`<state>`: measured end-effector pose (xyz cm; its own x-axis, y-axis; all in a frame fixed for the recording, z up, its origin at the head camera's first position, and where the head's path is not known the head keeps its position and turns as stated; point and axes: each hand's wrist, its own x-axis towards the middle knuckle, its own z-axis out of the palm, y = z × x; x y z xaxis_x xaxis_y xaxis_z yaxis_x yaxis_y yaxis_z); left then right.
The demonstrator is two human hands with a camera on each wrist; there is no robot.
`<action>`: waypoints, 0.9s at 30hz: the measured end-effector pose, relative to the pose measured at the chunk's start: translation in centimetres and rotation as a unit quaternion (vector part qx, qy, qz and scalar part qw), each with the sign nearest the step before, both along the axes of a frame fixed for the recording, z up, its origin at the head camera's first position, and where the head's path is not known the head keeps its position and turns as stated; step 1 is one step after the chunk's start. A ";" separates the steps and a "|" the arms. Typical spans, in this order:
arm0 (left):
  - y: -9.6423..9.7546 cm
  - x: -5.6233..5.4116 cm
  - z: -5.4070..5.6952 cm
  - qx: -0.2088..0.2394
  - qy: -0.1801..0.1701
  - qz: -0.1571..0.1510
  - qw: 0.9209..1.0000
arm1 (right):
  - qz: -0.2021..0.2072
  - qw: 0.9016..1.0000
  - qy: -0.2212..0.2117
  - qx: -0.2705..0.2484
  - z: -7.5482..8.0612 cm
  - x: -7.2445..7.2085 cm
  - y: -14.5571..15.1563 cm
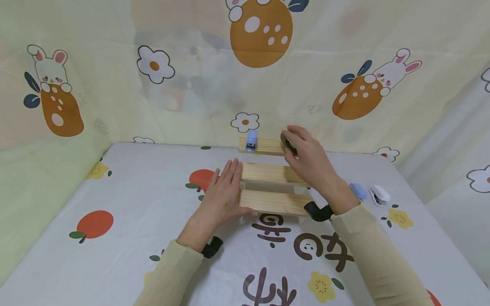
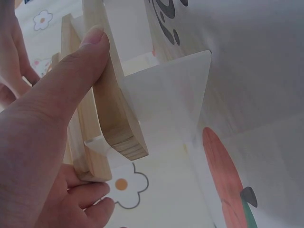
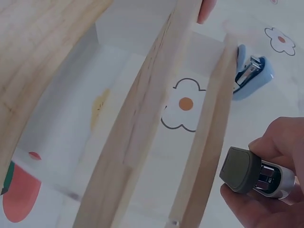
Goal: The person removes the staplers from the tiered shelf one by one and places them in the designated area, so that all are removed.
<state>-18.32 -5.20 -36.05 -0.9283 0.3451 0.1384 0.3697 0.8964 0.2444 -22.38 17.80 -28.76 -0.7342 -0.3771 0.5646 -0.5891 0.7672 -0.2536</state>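
A tiered wooden rack [image 1: 276,202] has pale planks rising in steps, joined by whitish translucent side panels [image 2: 166,90]. My left hand [image 1: 223,197] rests at its left end, fingers extended along the plank ends and thumb against the front plank. At the rear tier, my right hand [image 1: 311,159] pinches a small stapler [image 3: 242,169] with a dark olive cap and pale body between thumb and fingers. The stapler is beside the right part of the top plank [image 1: 269,145]. A light blue mini stapler [image 1: 251,140] stands toward that plank's left end.
Right of the rack, a blue stapler [image 1: 358,191] and a white stapler [image 1: 380,195] lie on the patterned tablecloth [image 1: 130,182]. Behind the table hangs a curtain [image 1: 183,110] printed with rabbits and flowers.
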 end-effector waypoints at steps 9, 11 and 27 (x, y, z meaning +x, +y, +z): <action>0.2 -0.1 -0.1 0.007 0.005 -0.003 1.000 | -0.001 1.000 0.018 -0.009 0.1 1.5 1.5; 0.2 -0.1 -0.1 0.006 0.004 -0.003 1.000 | -0.004 1.000 0.024 -0.013 0.2 1.9 1.9; 0.1 0.0 -0.1 0.005 0.011 -0.003 1.000 | -0.034 0.998 0.041 -0.020 -0.5 5.3 4.7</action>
